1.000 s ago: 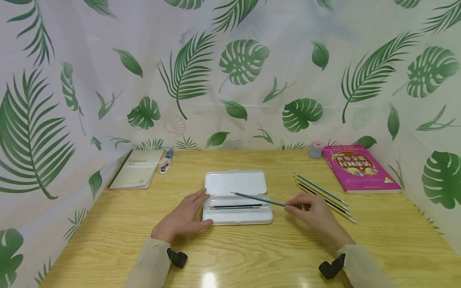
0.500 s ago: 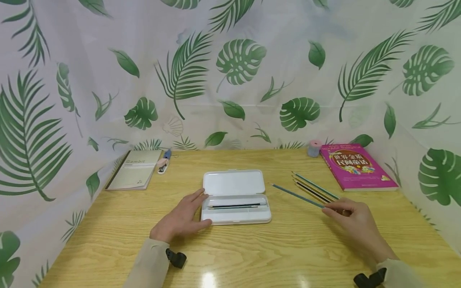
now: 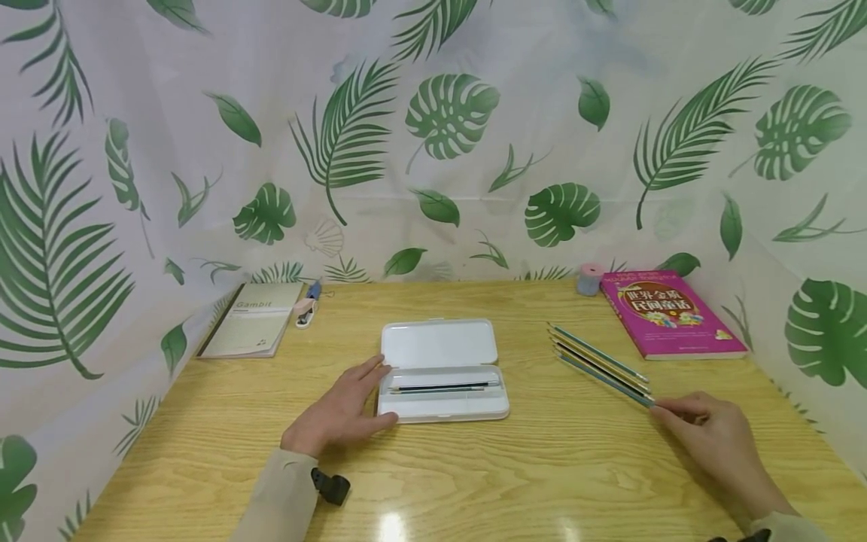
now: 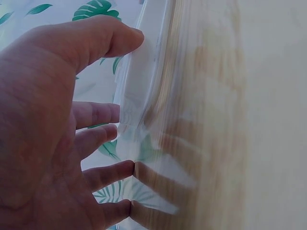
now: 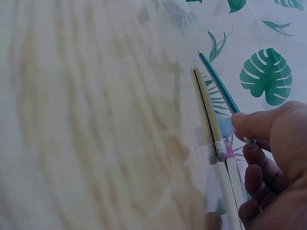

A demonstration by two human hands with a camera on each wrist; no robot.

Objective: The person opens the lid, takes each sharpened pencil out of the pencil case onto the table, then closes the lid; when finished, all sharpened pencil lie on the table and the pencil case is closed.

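Note:
My right hand (image 3: 711, 440) pinches a teal pencil (image 3: 603, 378) by its eraser end, between thumb and fingertips. That pencil lines up along the near side of several other pencils (image 3: 599, 354), teal and yellow-and-black, lying slanted on the table. In the right wrist view, the held teal pencil (image 5: 219, 84) points away beside the yellow-and-black pencils (image 5: 207, 112). With fingers spread, my left hand (image 3: 342, 410) rests against the left end of an open white pencil case (image 3: 440, 407). Inside its tray lie a dark pencil (image 3: 447, 387) and a teal one.
A wooden table (image 3: 474, 489) spans the view, backed by a leaf-print curtain (image 3: 271, 150). At back left are a notebook (image 3: 254, 324) and a small pink-and-white item (image 3: 306, 312). A pink book (image 3: 670, 312) and a thread spool (image 3: 591, 278) stand at back right.
My right hand has carried the teal pencil from over the case rightward, down to the near side of the pencil row. The left hand has stayed at the case.

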